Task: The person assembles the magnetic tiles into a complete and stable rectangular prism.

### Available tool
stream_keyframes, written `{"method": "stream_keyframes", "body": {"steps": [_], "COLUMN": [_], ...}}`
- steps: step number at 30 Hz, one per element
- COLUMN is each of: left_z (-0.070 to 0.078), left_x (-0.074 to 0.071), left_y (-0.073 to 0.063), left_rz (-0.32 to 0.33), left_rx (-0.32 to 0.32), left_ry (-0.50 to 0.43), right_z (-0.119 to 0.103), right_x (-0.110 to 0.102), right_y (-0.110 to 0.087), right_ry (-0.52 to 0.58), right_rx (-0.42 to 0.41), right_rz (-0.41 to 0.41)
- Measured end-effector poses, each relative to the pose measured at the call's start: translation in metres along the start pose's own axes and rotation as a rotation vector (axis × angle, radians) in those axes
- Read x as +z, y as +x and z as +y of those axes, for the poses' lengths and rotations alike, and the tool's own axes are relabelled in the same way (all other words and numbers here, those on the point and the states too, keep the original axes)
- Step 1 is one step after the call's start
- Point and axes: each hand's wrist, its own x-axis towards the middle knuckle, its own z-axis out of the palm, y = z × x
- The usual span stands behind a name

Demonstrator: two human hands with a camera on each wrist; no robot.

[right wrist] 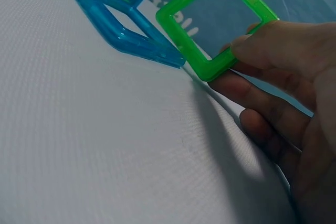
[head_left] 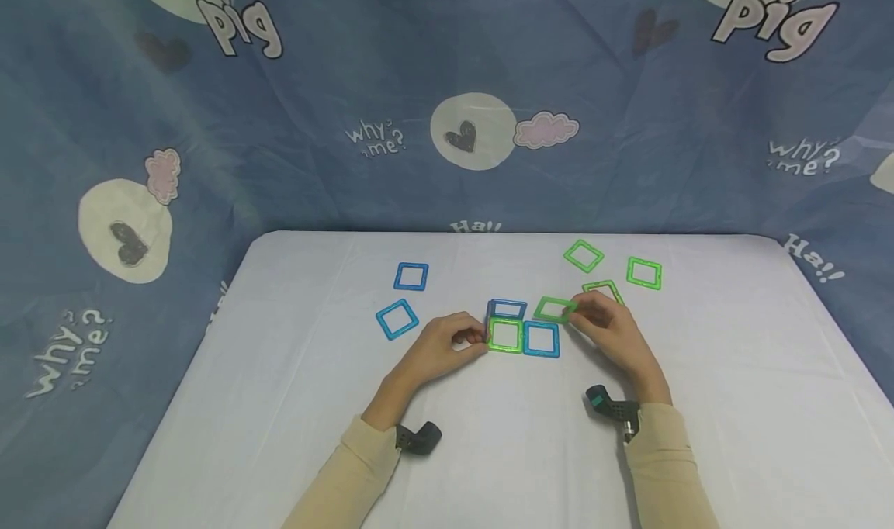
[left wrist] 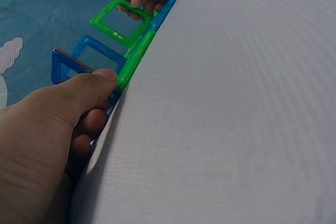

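Square magnetic tiles with open centres lie and stand around both hands. My left hand (head_left: 447,343) pinches an upright blue tile (left wrist: 55,69) at the left side of a flat green tile (head_left: 506,350). Another blue tile (left wrist: 106,46) stands at the far edge of that green tile. On its right, a flat blue tile (head_left: 542,354) adjoins it. My right hand (head_left: 613,331) grips a green tile (right wrist: 184,50) by one corner between thumb and fingers, raised and tilted beside the flat blue tile. The left fingers partly hide the blue tile they hold.
Two loose blue tiles, one farther back (head_left: 410,288) and one nearer (head_left: 382,326), lie left of the group. Loose green tiles lie behind the right hand: one (head_left: 592,248), one (head_left: 644,285) and one partly covered (head_left: 598,284). A white cloth (head_left: 503,451) covers the table.
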Motion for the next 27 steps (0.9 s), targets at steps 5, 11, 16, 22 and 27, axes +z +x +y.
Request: {"method": "stream_keyframes", "body": {"steps": [5, 11, 16, 22, 27], "left_z": [0.0003, -0.0005, -0.0009, -0.0012, -0.0006], "left_x": [-0.0004, 0.0002, 0.0007, 0.0015, 0.0009], "left_y": [-0.001, -0.0002, 0.0004, 0.0011, 0.0013], "left_rz": [-0.002, 0.001, 0.006, 0.007, 0.006], "left_rx": [-0.008, 0.007, 0.006, -0.003, -0.005], "left_ry": [-0.002, -0.003, -0.008, -0.009, -0.011], "right_z": [0.0016, 0.0009, 0.0016, 0.002, 0.0016], "right_x": [0.0016, 0.0028, 0.0036, 0.0035, 0.0028], "right_y": [0.0002, -0.0007, 0.0003, 0.0006, 0.0011], "right_ry": [-0.015, -0.048, -0.045, -0.034, -0.028], "right_rx": [-0.019, -0.012, -0.015, -0.015, -0.023], "right_rz": [-0.003, 0.002, -0.001, -0.005, -0.01]}}
